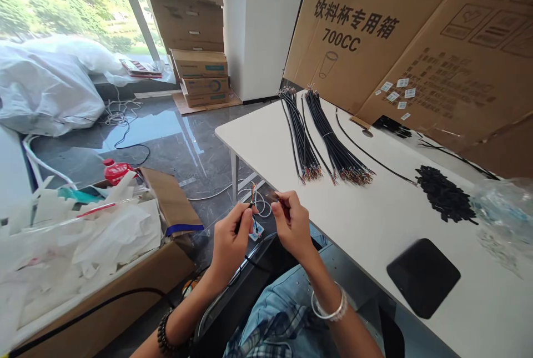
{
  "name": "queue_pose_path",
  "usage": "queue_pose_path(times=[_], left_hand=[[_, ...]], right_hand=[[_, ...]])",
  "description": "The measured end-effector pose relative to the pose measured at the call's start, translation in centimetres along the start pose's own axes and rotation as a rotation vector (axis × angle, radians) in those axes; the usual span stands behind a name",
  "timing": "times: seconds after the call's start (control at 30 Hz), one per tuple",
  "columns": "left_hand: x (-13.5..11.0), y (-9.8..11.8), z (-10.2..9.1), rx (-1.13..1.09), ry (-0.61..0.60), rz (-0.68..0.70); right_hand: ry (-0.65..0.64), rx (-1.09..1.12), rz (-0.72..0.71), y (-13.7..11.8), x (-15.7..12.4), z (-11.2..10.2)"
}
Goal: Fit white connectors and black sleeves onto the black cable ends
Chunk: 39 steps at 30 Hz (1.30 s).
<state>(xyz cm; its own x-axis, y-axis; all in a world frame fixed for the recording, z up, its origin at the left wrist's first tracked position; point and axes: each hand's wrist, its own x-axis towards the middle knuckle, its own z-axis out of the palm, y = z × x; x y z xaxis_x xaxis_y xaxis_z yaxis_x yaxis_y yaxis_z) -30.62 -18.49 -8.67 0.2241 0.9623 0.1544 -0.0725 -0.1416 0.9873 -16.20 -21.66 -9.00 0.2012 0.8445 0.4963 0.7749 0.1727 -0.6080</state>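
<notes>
My left hand (230,236) is closed around a black cable (251,206). The cable's stripped end points up, showing thin orange and brown wires (253,191). Just to the right, my right hand (293,223) grips a small tool with a dark red handle (286,212) and a blurred, metal-looking tip (271,196). That tip points toward the wires, with a small gap between them. Most of the tool is hidden by my fingers. Both hands are above my lap, beside the white table's (266,150) near edge.
Two bundles of black cables (302,141) (333,139) lie on the table, with a single cable (366,152) alongside. Farther right are small black pieces (443,194), a black square pad (423,278) and clear plastic bags (503,205). A cardboard box of scraps (125,269) stands left.
</notes>
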Motion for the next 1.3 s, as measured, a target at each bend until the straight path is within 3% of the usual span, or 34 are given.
queue_pose_path(times=[0.1,0.23,0.4,0.53,0.67,0.83,0.97,1.13,1.3], left_hand=[[-0.5,0.9,-0.1,-0.101,-0.036,-0.037],[-0.7,1.9,-0.3,-0.323,-0.182,-0.168],[-0.2,2.8,0.0,-0.627,-0.340,-0.378],[0.8,3.5,0.9,-0.784,-0.307,-0.427],[2.6,5.1,1.3,-0.857,-0.173,-0.330],[3.7,7.2,0.2,-0.710,0.066,-0.082],[2.8,5.8,-0.2,-0.468,0.225,0.061],[1.8,2.7,-0.9,-0.240,0.283,0.103],[1.8,1.8,-1.4,-0.100,0.270,0.078]], right_hand=[[0.070,-0.005,-0.103,-1.5,-0.9,-1.3],[0.132,-0.030,-0.238,-3.3,-1.9,-2.8],[0.219,-0.038,-0.282,-4.1,-2.3,-4.4],[0.253,-0.052,-0.290,-4.0,-1.8,-5.1],[0.293,-0.030,-0.274,-4.1,-1.3,-5.5],[0.288,-0.021,-0.347,-5.8,0.0,-6.4],[0.237,-0.083,-0.459,-6.9,2.4,-6.4],[0.068,-0.043,-0.512,-5.5,4.9,-3.6],[-0.026,-0.030,-0.441,-3.7,5.8,-0.6]])
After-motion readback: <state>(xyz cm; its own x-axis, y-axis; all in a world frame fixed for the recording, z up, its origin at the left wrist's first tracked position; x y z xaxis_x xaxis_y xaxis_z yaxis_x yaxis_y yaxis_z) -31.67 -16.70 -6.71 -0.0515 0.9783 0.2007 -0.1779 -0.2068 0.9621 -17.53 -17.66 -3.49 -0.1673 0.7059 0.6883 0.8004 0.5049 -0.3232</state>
